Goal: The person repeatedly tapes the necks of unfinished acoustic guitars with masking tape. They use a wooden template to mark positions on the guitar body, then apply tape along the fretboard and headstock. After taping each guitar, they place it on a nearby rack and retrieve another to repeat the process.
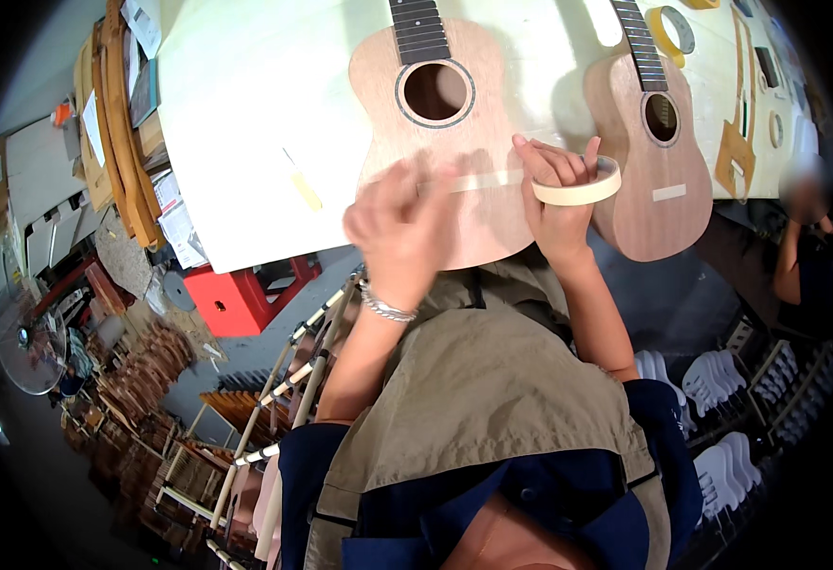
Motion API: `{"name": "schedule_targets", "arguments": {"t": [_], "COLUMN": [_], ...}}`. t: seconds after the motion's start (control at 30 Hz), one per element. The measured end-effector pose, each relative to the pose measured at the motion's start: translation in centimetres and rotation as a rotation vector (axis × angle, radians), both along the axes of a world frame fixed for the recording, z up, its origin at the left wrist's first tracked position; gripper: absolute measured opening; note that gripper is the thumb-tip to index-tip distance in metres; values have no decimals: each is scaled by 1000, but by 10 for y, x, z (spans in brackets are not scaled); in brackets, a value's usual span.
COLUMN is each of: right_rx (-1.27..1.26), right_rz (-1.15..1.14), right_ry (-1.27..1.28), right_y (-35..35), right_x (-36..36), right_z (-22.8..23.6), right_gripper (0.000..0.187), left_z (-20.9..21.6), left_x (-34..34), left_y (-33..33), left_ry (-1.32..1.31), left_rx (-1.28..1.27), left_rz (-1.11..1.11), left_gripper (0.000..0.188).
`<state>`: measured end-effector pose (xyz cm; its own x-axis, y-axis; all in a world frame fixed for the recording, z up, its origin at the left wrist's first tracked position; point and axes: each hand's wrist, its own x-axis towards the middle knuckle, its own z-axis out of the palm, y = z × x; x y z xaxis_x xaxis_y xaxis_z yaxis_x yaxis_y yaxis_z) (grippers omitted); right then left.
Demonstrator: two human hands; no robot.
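An unfinished ukulele-like wooden body (454,223) with a round sound hole and fretted neck lies on the pale table in front of me. A strip of masking tape (489,180) runs across its lower face. My left hand (397,233) is over the body's lower left part, at the strip's left end; motion smears its fingers. My right hand (561,226) is at the lower right edge of the body, its fingers partly curled with a roll of masking tape (583,196) looped around them. Its index finger points toward the strip's right end.
A second wooden instrument (659,180) with a pale tape piece lies to the right. Beyond it are a yellow tape roll (669,36) and a wooden template (736,157). A thin-bladed tool (304,188) lies on the left. A red stool (231,302) stands below the table (246,114).
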<state>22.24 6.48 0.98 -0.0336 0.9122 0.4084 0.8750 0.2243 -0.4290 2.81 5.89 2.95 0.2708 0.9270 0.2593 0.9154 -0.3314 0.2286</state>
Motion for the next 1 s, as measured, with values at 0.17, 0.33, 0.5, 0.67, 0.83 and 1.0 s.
{"name": "schedule_targets", "arguments": {"t": [0.17, 0.33, 0.5, 0.67, 0.83, 1.0], "right_rx": [-18, -15, -25, -1, 0, -25], "right_rz": [3, -3, 9, -20, -20, -1], "right_ry": [30, 57, 69, 94, 113, 154], "right_y": [-2, 1, 0, -1, 1, 0], "right_x": [-2, -1, 1, 1, 0, 0], "right_z": [1, 1, 2, -4, 0, -4], "right_gripper": [52, 50, 48, 47, 41, 40], "left_z": [-7, -62, -39, 26, 35, 23], "left_x": [-34, -119, -140, -79, 4, 19], "left_y": [-18, 34, 80, 61, 40, 47], "left_ry": [231, -180, -384, -1071, -1018, -815], "left_rx": [-149, -249, -541, -594, -1215, -1230], "left_rz": [294, 695, 578, 397, 233, 155], "left_gripper": [39, 36, 31, 18, 14, 17]}}
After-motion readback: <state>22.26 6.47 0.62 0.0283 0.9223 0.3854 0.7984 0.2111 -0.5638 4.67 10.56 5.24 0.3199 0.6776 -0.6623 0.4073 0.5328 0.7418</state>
